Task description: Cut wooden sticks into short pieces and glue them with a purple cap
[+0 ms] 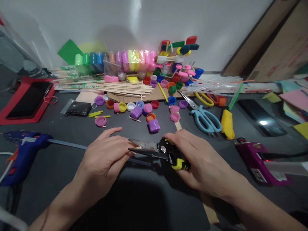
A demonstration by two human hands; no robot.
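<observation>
My right hand [202,160] is wrapped around the black and yellow handles of heavy-duty scissors [163,149]. Their blades point left and stand slightly apart. At the blade tips, my left hand [106,160] is closed in a pinch, the index finger and thumb together. A small pale piece [139,148], like the end of a wooden stick, shows between the blades by those fingers; most of it is hidden. Just beyond the hands lie a purple bottle cap [154,125], an orange cap [151,117] and several other coloured caps.
A blue glue gun [26,154] lies at left, near a phone on a red case [26,99]. Wooden sticks [127,89] and clay tubs [117,61] line the back. Light-blue scissors [207,120], a yellow cutter [227,125], a dark phone [262,117] and a purple power strip [261,163] lie right.
</observation>
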